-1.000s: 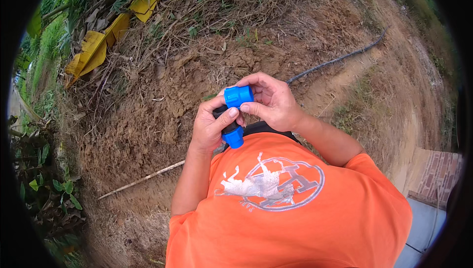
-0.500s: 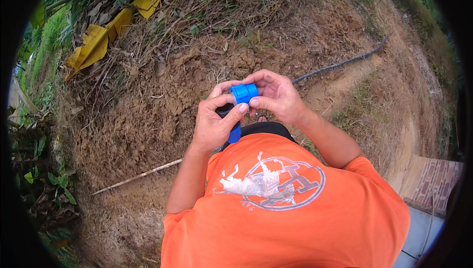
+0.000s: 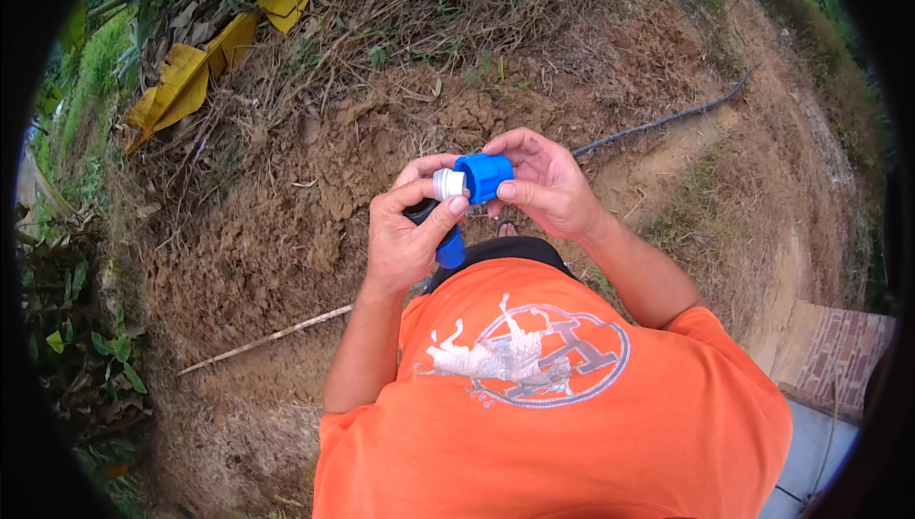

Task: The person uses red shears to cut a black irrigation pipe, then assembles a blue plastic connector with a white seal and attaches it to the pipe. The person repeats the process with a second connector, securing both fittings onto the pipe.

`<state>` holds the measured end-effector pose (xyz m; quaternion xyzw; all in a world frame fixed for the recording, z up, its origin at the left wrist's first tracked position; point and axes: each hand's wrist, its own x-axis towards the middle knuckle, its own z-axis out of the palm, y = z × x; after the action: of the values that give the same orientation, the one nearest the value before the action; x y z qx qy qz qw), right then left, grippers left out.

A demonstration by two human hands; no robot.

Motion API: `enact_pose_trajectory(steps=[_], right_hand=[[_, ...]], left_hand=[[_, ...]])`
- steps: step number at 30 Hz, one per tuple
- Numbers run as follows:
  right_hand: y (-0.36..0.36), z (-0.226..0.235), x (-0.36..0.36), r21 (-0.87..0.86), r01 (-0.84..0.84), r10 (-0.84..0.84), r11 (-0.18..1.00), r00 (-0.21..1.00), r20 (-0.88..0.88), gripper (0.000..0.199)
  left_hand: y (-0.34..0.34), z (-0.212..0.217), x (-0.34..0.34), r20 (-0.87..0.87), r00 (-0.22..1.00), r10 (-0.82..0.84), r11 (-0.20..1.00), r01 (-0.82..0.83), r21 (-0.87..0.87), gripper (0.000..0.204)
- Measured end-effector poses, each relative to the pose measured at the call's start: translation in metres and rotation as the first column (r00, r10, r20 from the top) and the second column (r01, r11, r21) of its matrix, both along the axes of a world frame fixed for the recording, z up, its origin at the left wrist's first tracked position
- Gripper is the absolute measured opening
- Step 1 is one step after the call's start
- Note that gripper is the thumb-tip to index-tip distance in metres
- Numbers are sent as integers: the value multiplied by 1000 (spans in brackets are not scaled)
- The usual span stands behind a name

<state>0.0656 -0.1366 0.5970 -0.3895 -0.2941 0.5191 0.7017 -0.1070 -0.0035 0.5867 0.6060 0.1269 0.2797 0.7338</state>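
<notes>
My right hand [image 3: 555,193] pinches a blue ribbed compression nut [image 3: 490,178] between thumb and fingers. The nut's open end faces left. Right beside that opening, a white threaded-looking ring [image 3: 449,183] sits between the thumb and forefinger of my left hand [image 3: 398,238]. Within the same left hand is a black pipe fitting [image 3: 420,210], partly covered by the fingers. A second blue end [image 3: 450,249] shows below the left thumb; it appears to belong to that fitting. Both hands are at waist height in front of the orange shirt [image 3: 572,424].
Rough brown soil [image 3: 267,223] slopes ahead. A black pipe [image 3: 658,125] runs over the ground to the far right. A thin pale stick [image 3: 267,339] lies at left. Yellow dried leaves [image 3: 181,90] hang at upper left, and brick paving [image 3: 843,352] borders the right.
The blue nut has come away to the right from my left hand, and its open end now shows. The white ring has come into view at my left fingertips.
</notes>
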Motion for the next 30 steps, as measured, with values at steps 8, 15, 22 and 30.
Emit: enact_pose_trajectory(steps=[8,15,22,30], right_hand=[[0,9,6,39,-118,124,992,936,-328,29],[3,1,-4,-171,-46,26,984,992,-120,19],[6,1,-16,-236,8,-15,972,999,-29,32],[6,0,-13,-227,-7,60,974,972,227,32]], left_hand=[[1,3,-6,-105,990,90,994,-83,75,15],[-2,6,-2,-90,993,79,982,-62,178,14],[-3,2,-3,-109,992,62,963,-31,266,15],[-5,0,-2,-136,987,86,931,-31,363,19]])
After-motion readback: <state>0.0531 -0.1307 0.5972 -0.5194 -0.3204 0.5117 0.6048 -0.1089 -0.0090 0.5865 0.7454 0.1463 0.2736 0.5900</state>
